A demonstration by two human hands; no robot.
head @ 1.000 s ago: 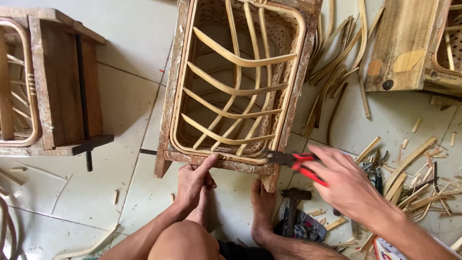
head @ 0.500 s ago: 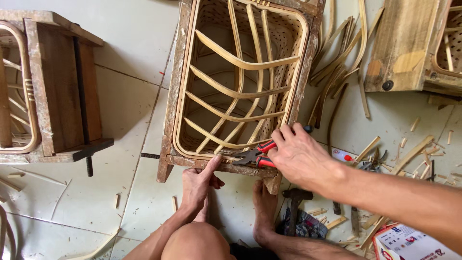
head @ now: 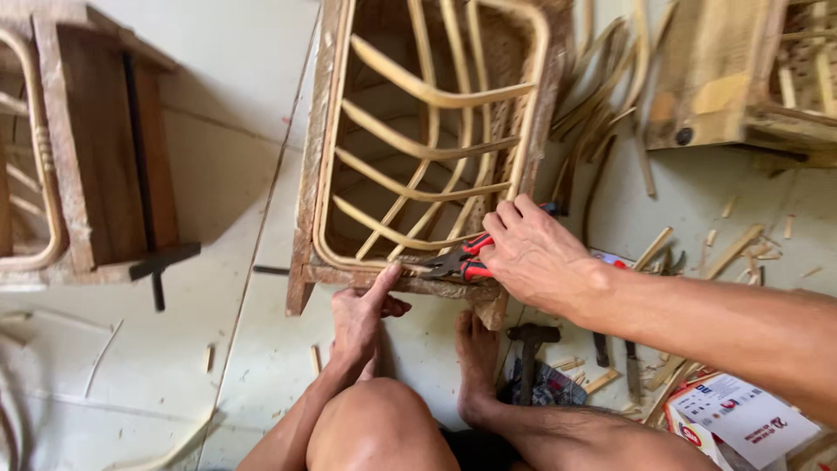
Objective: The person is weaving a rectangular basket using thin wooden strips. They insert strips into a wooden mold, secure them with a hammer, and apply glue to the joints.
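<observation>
A wooden frame [head: 307,187] with curved rattan strips [head: 418,92] lies on the floor in front of me. My right hand [head: 532,253] grips red-handled pliers [head: 458,260], whose jaws sit at the frame's near rail. My left hand [head: 362,314] rests against that near rail, thumb pointing up at the rattan rim beside the pliers' jaws. My feet brace against the frame's near edge.
Another wooden rattan frame [head: 87,166] stands at the left, a third [head: 732,78] at the top right. Rattan offcuts [head: 610,96] lie scattered at right. A hammer [head: 530,344] lies by my right foot, a printed box [head: 741,419] at the lower right.
My right hand has carried the pliers leftward from beside the frame onto its near rail. My left hand has risen to the rail, thumb up beside the jaws.
</observation>
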